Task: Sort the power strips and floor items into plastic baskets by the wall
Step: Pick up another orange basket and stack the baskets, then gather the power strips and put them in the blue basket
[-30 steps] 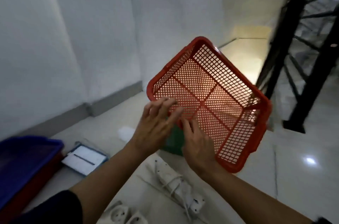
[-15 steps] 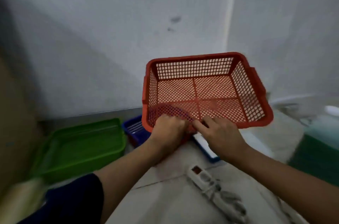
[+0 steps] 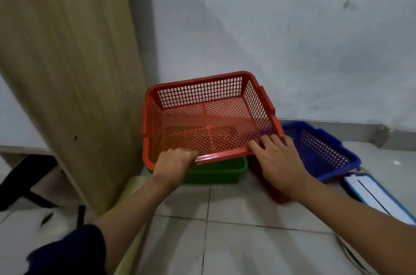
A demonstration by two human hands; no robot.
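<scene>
A: So, where is the red mesh basket (image 3: pixel 207 117)?

B: It is in the middle of the frame, held up in the air. It sits just above a green basket (image 3: pixel 216 172) on the floor tiles (image 3: pixel 236 241). It tips a little, with the near edge lower.

A: Who holds it?

B: Two bare hands. The left hand (image 3: pixel 174 162) is closed tight around the near rim, at the lower left corner of the red basket. The right hand (image 3: pixel 278 157) lies on the near right corner. Its fingers (image 3: pixel 265 141) are spread out on the rim and the mesh.

A: Is the right hand squeezing the basket?

B: It presses on it, but I cannot tell how hard it grips.

A: What else is there?

B: A blue mesh basket (image 3: pixel 324 150) is at the right of the frame, by the wall (image 3: pixel 281 38). It sits on another red basket (image 3: pixel 276 193), which peeks out under the right arm. A flat white thing with a blue edge (image 3: pixel 378 198) lies on the floor at the lower right.

A: And on the left?

B: A tall wooden board (image 3: pixel 67 60) fills the upper left of the frame. It stands just beside the red mesh basket. There is a dark sleeve (image 3: pixel 67 250) at the lower left.
</scene>
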